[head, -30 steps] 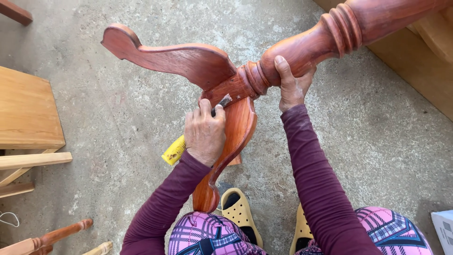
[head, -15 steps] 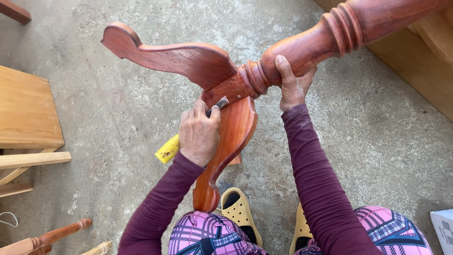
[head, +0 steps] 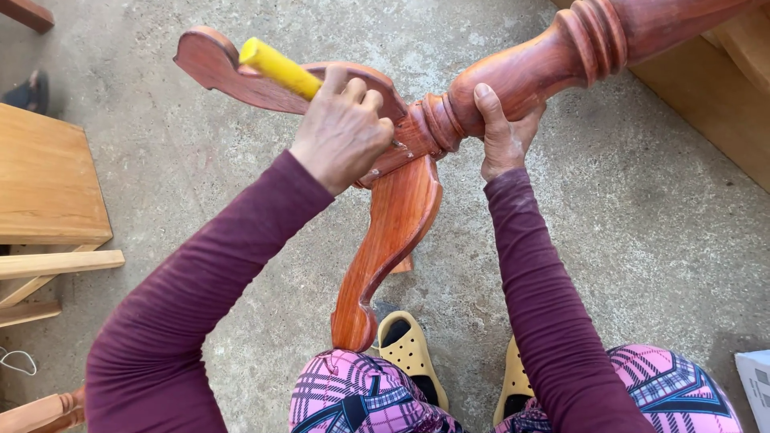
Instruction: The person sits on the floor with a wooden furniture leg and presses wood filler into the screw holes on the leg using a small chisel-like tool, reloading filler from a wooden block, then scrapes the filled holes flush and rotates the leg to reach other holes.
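Swinging up from below the joint, the left hand [head: 343, 128] is gripping a yellow-handled tool [head: 279, 67] tight against the red pedestal leg [head: 393, 232] while the right hand [head: 504, 132] is clasping the turned column [head: 545, 68] above the concrete floor [head: 642, 208], and a slipping tip could be gouging the finish.

A red-brown turned wooden pedestal [head: 513, 76] lies tilted, its column running to the upper right and its curved legs splaying out from the hub, one toward the upper left and one downward. A yellow-handled tool [head: 281, 68] slants up-left across the upper leg, its tip at the hub.
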